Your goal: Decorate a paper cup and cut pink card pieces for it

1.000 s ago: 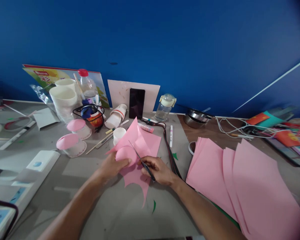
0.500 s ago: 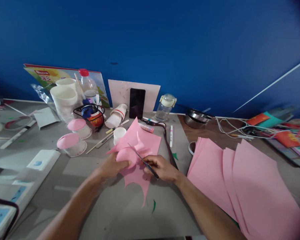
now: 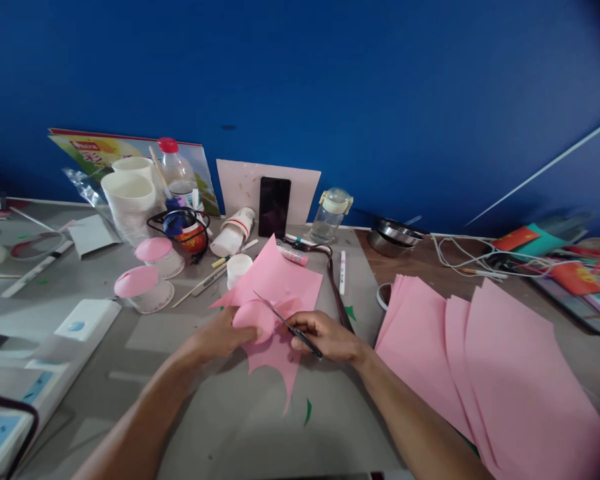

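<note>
Left grip [image 3: 225,335] pinching pink paper [image 3: 253,320] | right grip [image 3: 333,337] around scissors [image 3: 307,341] | white cups [image 3: 129,200] stacked inside one another

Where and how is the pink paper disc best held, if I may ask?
I'd pinch the pink paper disc by its near left edge, from the left, thumb on top, as the left hand does: it looks thin, and the scissors slant past its far right side.

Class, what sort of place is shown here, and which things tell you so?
Probably a craft worktable: scissors in the right hand, a stack of pink paper sheets beside it, and pink-topped paper cups on the desk.
</note>
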`<state>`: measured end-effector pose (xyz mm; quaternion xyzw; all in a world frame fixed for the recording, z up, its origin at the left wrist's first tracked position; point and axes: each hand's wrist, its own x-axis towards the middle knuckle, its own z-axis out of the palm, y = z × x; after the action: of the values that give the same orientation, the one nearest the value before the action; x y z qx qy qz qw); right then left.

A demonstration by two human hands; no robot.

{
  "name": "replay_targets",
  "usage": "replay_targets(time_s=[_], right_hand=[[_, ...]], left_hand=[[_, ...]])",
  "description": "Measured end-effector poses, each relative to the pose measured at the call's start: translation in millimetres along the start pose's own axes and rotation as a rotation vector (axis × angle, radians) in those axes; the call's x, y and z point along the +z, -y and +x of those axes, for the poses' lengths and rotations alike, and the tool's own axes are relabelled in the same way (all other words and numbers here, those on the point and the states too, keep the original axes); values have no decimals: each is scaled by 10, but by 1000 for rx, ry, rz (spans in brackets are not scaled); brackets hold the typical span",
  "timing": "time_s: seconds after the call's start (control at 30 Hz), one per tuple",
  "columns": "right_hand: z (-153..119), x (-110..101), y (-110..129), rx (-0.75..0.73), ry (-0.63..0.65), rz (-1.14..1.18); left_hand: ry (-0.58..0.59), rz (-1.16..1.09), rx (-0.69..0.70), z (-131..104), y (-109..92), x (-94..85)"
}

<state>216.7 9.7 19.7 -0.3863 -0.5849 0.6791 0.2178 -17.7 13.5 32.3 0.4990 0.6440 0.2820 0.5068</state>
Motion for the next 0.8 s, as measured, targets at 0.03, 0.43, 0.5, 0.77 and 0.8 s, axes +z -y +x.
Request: replay_targets(time_s=[0.03,0.43,0.5,0.77,0.8], right_hand=[[-4,-7,4,0,7,-7],[-23,-75,39,42,109,-52],[-26,-68,42,51,114,-40],[-36,-55,47,42,148,-39],[-36,-55,48,41,152,-44]], left_hand=[[14,56,6,-4,-5,-4],[97,265,35,-84,-139,-39],[101,289,29,-79,-133,-44],[65,299,-10,-61,-77,-87],[56,284,-12,-60,-69,-93]])
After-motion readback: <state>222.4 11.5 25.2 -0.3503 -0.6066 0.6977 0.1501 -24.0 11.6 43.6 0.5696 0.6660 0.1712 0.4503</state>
